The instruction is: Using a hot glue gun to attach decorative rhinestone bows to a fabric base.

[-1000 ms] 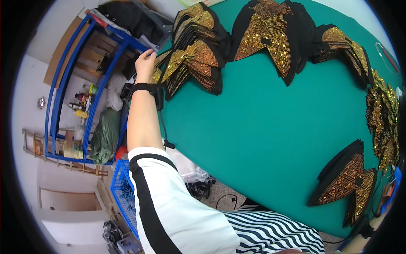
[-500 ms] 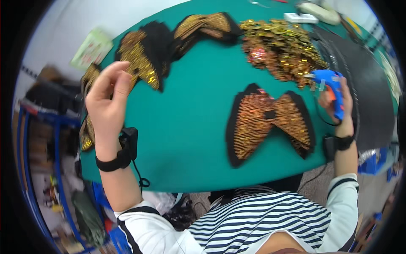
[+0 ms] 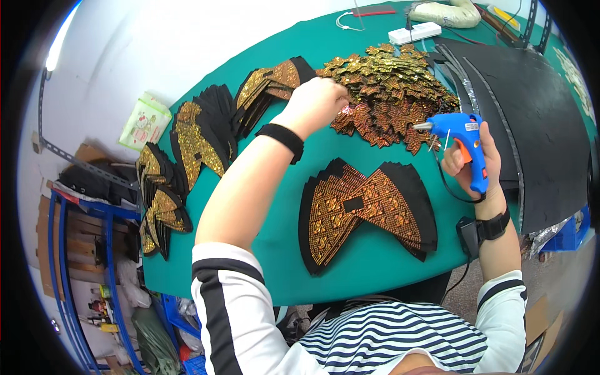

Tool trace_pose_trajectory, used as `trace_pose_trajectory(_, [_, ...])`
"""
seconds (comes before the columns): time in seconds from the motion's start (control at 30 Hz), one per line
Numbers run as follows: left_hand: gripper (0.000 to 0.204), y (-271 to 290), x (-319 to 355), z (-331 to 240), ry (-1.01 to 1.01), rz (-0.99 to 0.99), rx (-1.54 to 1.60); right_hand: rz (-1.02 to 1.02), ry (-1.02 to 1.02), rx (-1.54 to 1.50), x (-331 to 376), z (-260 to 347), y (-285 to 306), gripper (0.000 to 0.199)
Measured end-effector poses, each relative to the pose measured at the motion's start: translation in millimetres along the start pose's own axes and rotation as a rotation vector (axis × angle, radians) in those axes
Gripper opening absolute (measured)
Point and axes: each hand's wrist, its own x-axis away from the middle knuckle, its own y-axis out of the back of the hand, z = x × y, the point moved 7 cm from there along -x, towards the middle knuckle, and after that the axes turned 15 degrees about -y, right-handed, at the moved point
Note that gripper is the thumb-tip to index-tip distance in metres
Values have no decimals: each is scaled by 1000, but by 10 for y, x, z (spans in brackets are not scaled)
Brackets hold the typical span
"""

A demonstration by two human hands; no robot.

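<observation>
My right hand (image 3: pixel 470 164) grips a blue hot-glue gun (image 3: pixel 459 136) with an orange trigger, its nozzle pointing left over the green table (image 3: pixel 262 262). My left hand (image 3: pixel 317 101) reaches across to a heap of small gold sequined pieces (image 3: pixel 400 87), its fingers closed at the heap's left edge; what they pinch is hidden. In front of me lies a stack of black bow-shaped pieces covered in gold-orange sequins (image 3: pixel 365 209), with a small black patch at its middle.
Several stacks of finished black-and-gold bows (image 3: pixel 200 137) fan along the table's left side. A black sheet (image 3: pixel 531 112) covers the right. A white power strip (image 3: pixel 415 31) and red phone (image 3: pixel 374 10) lie at the far edge. Blue shelving (image 3: pixel 81 262) stands at left.
My left hand has moved from the left-side stacks over to the heap of small sequined pieces. The view has swung a little; the right hand still holds the glue gun.
</observation>
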Motion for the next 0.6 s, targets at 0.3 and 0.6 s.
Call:
trace_pose_trajectory(0.3, [75, -437, -809, -77, -116, 261, 110, 70, -17, -60, -31, -22, 27, 62])
trace_pose_trajectory(0.6, [47, -396, -554, -135, -180, 136, 141, -31, -24, -6, -47, -4, 56, 62])
